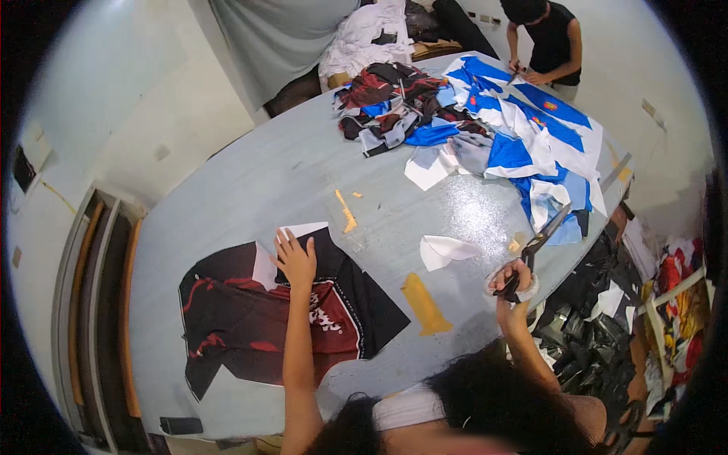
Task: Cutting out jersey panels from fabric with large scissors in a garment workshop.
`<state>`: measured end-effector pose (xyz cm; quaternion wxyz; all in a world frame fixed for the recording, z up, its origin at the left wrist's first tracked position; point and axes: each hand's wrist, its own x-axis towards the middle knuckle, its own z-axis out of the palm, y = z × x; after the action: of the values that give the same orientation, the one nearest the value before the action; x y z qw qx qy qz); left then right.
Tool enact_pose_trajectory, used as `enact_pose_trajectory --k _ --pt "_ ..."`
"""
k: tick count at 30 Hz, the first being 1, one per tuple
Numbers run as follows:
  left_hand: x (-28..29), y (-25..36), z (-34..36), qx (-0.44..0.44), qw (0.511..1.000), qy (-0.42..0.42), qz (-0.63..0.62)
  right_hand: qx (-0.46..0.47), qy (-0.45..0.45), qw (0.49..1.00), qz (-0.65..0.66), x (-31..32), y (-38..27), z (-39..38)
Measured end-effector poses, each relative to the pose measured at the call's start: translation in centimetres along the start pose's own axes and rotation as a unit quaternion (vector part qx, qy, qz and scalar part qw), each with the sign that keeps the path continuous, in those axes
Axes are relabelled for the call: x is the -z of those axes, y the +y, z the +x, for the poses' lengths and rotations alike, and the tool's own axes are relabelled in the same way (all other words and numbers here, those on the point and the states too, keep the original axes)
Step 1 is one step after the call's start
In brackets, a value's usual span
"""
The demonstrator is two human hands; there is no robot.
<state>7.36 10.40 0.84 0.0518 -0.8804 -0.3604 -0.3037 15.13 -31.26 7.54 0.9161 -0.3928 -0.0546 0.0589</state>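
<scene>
The left hand (296, 262) is laid flat, fingers spread, on the black and dark-red fabric piece (235, 318), which is spread on the left half of the grey table (258, 182) and partly covered by the forearm (298, 356). Scissors (540, 244) are gripped in the curled right hand (514, 278); how far the blades are parted cannot be told. The table's near edge is partly hidden by dark hair (485, 390). Beyond, single pieces in the heaped cloth (394, 98) are hard to separate, and a co-worker (557, 49) is cropped by the upper edge.
</scene>
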Motion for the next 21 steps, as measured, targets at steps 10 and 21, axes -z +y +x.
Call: enact_pose_trajectory --k 10,21 --pt "-3.1 4.9 0.9 0.025 0.998 -0.051 0.009 -0.084 0.057 0.994 0.046 1.2 0.8 -1.8" --pt "-3.4 6.6 0.8 -0.011 0.983 -0.163 -0.088 -0.445 -0.284 0.837 -0.145 2.0 2.6 -0.8"
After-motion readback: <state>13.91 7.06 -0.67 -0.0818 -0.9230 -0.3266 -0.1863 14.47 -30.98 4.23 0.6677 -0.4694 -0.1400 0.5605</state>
